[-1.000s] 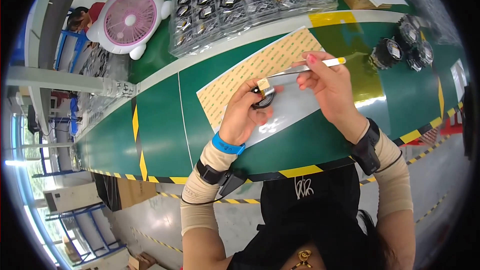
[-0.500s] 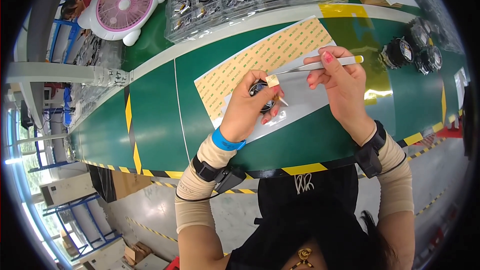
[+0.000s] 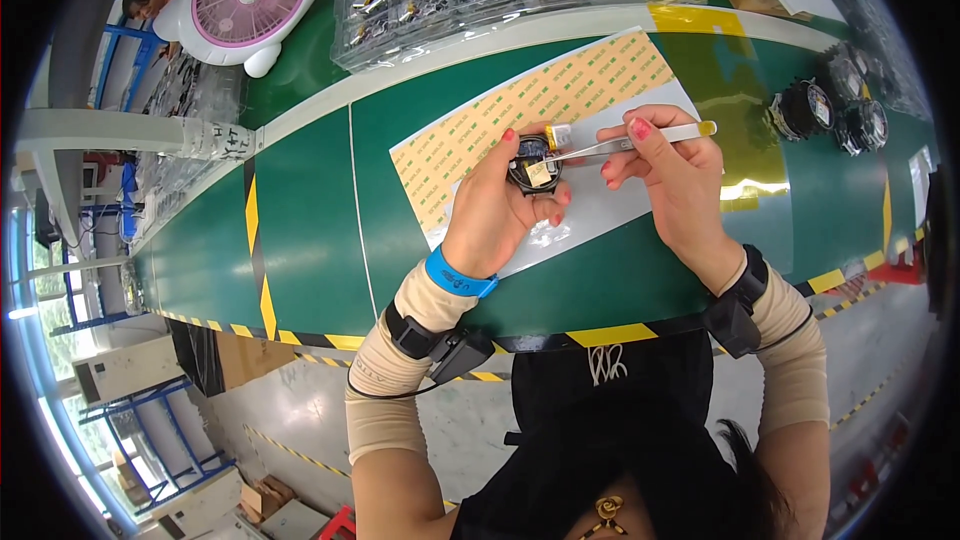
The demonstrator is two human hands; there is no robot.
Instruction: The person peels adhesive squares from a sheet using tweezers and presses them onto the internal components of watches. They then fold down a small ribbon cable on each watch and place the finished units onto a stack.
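- Left hand (image 3: pixel 488 218) closed around a small, round, black-rimmed housing (image 3: pixel 516 176), thumb and fingers at its rim, open face turned up.
- Right hand (image 3: pixel 678 180) pinching slim silver metal tweezers (image 3: pixel 606 148) between thumb and fingers, tips pointing left.
- Housing sits in the left grip, above a cream adhesive sheet with rows of green marks (image 3: pixel 560 90) and a glossy pale sheet (image 3: pixel 600 208).
- Small cream square (image 3: pixel 538 175) lies over the housing's face; tweezer tips at its upper edge — cannot tell whether they clasp it or merely touch.
- Silver-and-yellow flat pouch (image 3: pixel 558 135) stands out past the housing's upper rim, near the tweezers.
- Good practice, as judged here: brace the housing firmly by its rim, thumb clear of the face.
- Low tweezer angle looks right; light pressure should spare the square from creasing.
- Sharp metal near the pouch — best kept off its skin, which could puncture.
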